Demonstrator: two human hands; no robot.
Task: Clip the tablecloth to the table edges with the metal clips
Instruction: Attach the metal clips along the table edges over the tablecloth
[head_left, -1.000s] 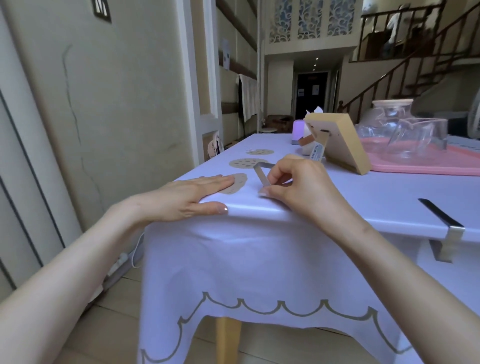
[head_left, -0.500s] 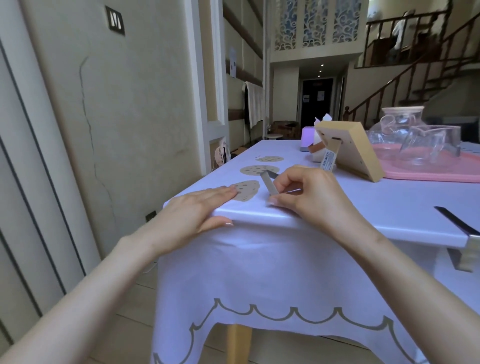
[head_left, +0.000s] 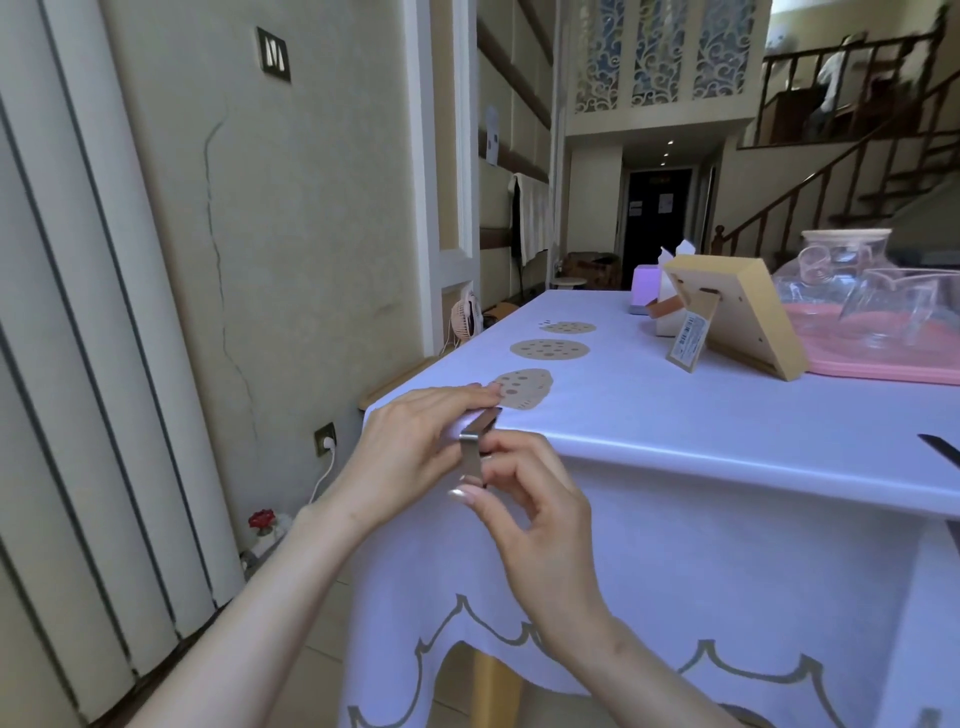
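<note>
A pale lilac tablecloth (head_left: 701, 426) with a scalloped grey border covers the table and hangs over its near edge. A metal clip (head_left: 474, 441) sits at the near left corner, its top arm on the cloth and its body hanging down the front. My right hand (head_left: 524, 512) pinches the clip's lower part between thumb and fingers. My left hand (head_left: 410, 452) lies flat over the corner just left of the clip, fingers pressing the cloth on top. A second metal clip (head_left: 943, 452) grips the near edge at the far right, partly cut off by the frame.
On the table stand a wooden photo frame (head_left: 737, 317) seen from behind, a pink tray (head_left: 893, 364) carrying glass jugs, a small purple lamp (head_left: 644, 291) and a tissue box. A wall with a socket and plugged cable (head_left: 324, 447) is close on the left.
My right hand brought the clip from the tabletop down over the corner edge and now grips it from the front. My left hand shifted closer to it. The camera moved left.
</note>
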